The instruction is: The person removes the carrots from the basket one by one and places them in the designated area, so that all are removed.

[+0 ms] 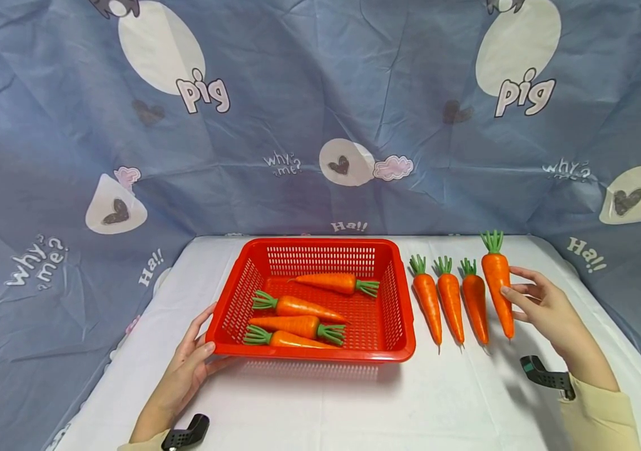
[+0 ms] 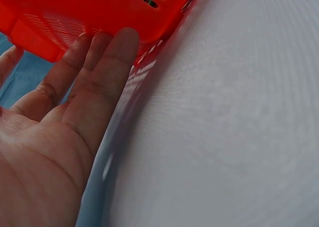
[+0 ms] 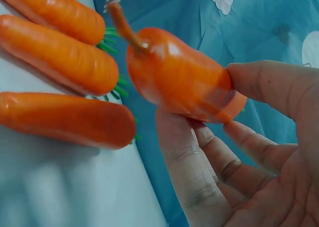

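A red plastic basket (image 1: 312,356) with slotted walls stands on the white table and holds several carrots (image 1: 298,339). At its front left corner my left hand (image 1: 185,369) holds the basket, thumb at the rim and the other fingers along the outer wall. In the left wrist view those fingers (image 2: 102,82) are nearly straight against the red plastic. Off to the right, my right hand (image 1: 546,307) pinches a carrot (image 1: 497,282) between thumb and fingers. Its green top points away from me and its root tip towards me. In the right wrist view, this carrot (image 3: 174,72) is held apart from the others.
Three carrots (image 1: 426,297) lie side by side between the basket and my right hand. The white table cloth (image 1: 320,413) reaches back to a blue printed curtain (image 1: 298,125) that also encloses both sides. A black wrist strap (image 1: 548,376) sits on each arm.
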The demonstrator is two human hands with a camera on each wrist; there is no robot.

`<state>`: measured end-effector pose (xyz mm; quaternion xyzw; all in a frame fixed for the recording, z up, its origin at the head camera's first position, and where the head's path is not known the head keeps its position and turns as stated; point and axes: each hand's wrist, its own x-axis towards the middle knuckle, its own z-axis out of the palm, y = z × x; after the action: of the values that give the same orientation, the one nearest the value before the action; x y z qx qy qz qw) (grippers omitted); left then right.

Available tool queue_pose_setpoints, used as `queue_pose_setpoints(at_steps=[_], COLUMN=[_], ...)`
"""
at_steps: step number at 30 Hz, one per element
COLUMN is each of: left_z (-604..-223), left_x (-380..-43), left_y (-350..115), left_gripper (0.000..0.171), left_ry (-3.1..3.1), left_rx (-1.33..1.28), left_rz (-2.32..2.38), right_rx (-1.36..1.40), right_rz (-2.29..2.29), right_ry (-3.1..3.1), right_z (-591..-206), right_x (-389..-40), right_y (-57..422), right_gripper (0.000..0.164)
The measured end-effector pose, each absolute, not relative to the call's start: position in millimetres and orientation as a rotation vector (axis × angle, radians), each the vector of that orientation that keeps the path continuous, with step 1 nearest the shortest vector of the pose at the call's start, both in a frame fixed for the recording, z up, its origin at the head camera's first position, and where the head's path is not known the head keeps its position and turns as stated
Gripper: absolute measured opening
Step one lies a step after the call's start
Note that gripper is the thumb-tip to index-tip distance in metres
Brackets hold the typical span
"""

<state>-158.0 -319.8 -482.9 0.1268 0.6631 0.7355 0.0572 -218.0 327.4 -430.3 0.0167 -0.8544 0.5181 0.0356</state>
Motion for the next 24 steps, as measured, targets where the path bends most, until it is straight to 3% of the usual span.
queue_pose_setpoints(at_steps=[18, 24], left_z=[-482, -481], left_x=[-158, -157], left_y=[-318, -318], left_gripper=[0.068, 0.068], left_ry=[2.059, 2.016], left_rx=[0.287, 0.389], left_rz=[2.196, 2.225], right_rx=[-0.07, -0.086], right_rz=[1.547, 1.564], right_ry=[-2.699, -2.733], right_z=[-449, -458], right_x=[-221, -223], right_y=[343, 347], right_gripper=[0.072, 0.07])
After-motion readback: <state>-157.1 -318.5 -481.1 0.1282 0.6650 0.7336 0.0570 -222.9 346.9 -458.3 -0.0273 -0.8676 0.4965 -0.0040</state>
